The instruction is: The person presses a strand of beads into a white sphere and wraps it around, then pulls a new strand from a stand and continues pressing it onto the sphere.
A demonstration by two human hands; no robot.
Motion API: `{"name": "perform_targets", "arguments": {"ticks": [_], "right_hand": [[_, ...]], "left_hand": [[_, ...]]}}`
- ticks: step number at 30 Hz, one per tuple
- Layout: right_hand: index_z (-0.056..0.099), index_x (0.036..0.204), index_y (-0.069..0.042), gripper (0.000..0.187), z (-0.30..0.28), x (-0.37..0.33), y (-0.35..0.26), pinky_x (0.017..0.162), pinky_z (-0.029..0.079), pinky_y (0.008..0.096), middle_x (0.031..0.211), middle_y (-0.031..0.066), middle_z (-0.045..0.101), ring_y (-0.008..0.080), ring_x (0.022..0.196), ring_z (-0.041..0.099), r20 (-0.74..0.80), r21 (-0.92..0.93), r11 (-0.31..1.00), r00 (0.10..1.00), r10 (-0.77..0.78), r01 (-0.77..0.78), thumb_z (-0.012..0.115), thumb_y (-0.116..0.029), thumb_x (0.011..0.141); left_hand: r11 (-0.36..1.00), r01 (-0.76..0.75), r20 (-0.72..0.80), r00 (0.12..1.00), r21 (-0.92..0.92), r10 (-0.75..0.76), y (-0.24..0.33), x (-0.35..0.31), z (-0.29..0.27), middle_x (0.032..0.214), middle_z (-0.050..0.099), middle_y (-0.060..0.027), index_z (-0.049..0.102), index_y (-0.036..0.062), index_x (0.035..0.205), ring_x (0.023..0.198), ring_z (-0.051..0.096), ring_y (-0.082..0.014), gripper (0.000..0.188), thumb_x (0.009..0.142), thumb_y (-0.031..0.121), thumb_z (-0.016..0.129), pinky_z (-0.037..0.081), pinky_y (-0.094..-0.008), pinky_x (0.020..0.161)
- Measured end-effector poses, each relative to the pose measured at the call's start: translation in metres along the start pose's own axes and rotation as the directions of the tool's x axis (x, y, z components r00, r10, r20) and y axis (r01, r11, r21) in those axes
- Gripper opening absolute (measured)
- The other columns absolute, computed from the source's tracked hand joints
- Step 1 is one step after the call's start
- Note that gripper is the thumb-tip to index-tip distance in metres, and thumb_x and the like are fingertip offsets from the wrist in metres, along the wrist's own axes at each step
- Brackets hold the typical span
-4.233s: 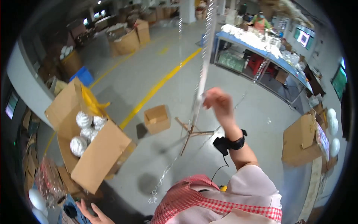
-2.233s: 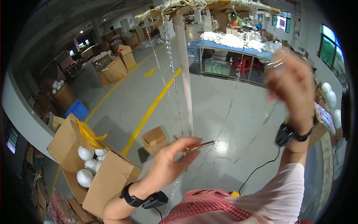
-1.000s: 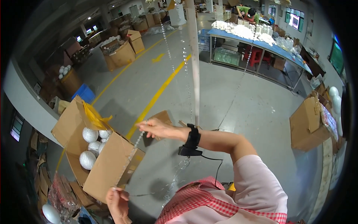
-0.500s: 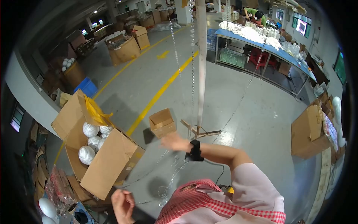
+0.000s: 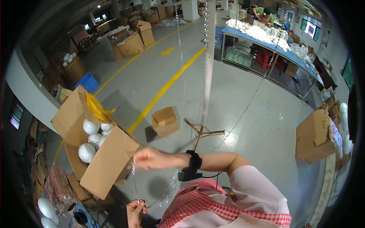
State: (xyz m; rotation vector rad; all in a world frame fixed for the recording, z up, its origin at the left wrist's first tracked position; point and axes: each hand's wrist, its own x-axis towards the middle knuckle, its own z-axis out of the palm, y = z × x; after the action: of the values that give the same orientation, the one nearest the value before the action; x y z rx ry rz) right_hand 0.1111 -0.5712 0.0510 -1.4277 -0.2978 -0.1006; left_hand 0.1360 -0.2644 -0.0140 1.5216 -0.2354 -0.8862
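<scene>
A clear bead strand (image 5: 135, 181) runs roughly upright between my two hands. My left hand (image 5: 135, 212), low in the view, pinches its lower end between thumb and fingertips. Above it, over the near edge of the open cardboard box, my right hand (image 5: 150, 158) is closed on the upper part of the strand; its fingers are slightly blurred. A black band (image 5: 193, 161) with a small device is on my right wrist. More clear strand (image 5: 167, 193) shows loosely bunched between my right forearm and my checked apron. Another bead strand (image 5: 205, 34) hangs beside the pale upright pole (image 5: 209, 72).
At left stands the large open box (image 5: 110, 163) with white ribbed balls (image 5: 87, 152). A small open box (image 5: 165, 121) sits by the pole's wooden foot (image 5: 205, 133). Another carton (image 5: 313, 135) is at right. A person in green (image 5: 264, 16) works behind the blue table (image 5: 289, 57).
My right hand has moved left and down toward the large box. My left hand has shifted right and lower. The strand now stretches nearly upright between them.
</scene>
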Motion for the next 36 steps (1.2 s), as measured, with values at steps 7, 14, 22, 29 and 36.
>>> {"name": "perform_targets", "arguments": {"ticks": [7, 14, 22, 29, 36], "right_hand": [[0.057, 0.084, -0.005, 0.023, -0.051, 0.021, 0.011, 0.052, 0.044, 0.0311, 0.064, 0.0019, 0.057, 0.0168, 0.054, 0.055, -0.567, -0.421, 0.904, 0.801, -0.192, -0.081, 0.059, -0.026, 0.093], [0.047, 0.129, 0.002, 0.062, 0.058, -0.004, 0.078, 0.083, 0.048, 0.0370, 0.116, 0.0184, 0.061, 0.0238, 0.104, 0.060, 0.251, -0.231, 0.970, 0.968, -0.011, 0.071, 0.073, -0.029, 0.082], [0.065, 0.080, -0.002, 0.018, 0.056, 0.010, 0.069, 0.049, 0.041, 0.0303, 0.058, 0.0028, 0.058, 0.0099, 0.052, 0.052, 0.398, -0.340, 0.940, 0.904, 0.156, -0.013, 0.065, -0.019, 0.086], [0.060, 0.098, -0.007, 0.012, 0.016, 0.051, 0.020, 0.046, 0.037, 0.0172, 0.066, 0.0010, 0.060, 0.0034, 0.052, 0.051, -0.018, 0.142, 0.978, 0.988, 0.154, -0.150, 0.053, -0.016, 0.097], [0.060, 0.093, -0.004, 0.019, 0.001, 0.083, 0.023, 0.044, 0.033, 0.0165, 0.069, 0.0015, 0.060, 0.0028, 0.047, 0.044, -0.141, 0.055, 0.988, 0.978, 0.152, -0.145, 0.051, -0.021, 0.098]], "left_hand": [[0.997, 0.042, -0.169, 0.984, -0.069, -0.054, 0.004, -0.039, 0.011, 0.070, 0.058, 0.0001, 0.062, 0.0038, 0.086, 0.062, 0.051, -0.0089, 0.011, 0.094, 0.011, 0.061, 0.040, -0.0222, 0.058], [0.978, -0.107, -0.060, 0.993, -0.180, 0.098, 0.025, 0.003, 0.027, 0.068, 0.064, -0.0040, 0.064, 0.0024, 0.086, 0.048, 0.051, -0.0088, 0.012, 0.091, 0.014, 0.065, 0.039, -0.0209, 0.045], [0.999, -0.034, -0.217, 0.976, -0.014, 0.030, -0.010, -0.020, 0.005, 0.063, 0.060, -0.0011, 0.065, 0.0004, 0.086, 0.050, 0.049, -0.0073, 0.011, 0.090, 0.011, 0.064, 0.037, -0.0214, 0.046], [0.981, 0.106, -0.360, 0.932, 0.161, -0.042, -0.098, -0.023, -0.028, 0.066, 0.055, 0.0047, 0.071, 0.0038, 0.088, 0.062, 0.048, -0.0040, 0.016, 0.092, 0.016, 0.063, 0.036, -0.0206, 0.058], [0.971, -0.090, -0.528, 0.848, -0.220, -0.041, -0.144, -0.049, -0.032, 0.071, 0.060, 0.0018, 0.066, 0.0016, 0.092, 0.064, 0.052, -0.0061, 0.019, 0.096, 0.019, 0.059, 0.042, -0.0210, 0.061]]}}
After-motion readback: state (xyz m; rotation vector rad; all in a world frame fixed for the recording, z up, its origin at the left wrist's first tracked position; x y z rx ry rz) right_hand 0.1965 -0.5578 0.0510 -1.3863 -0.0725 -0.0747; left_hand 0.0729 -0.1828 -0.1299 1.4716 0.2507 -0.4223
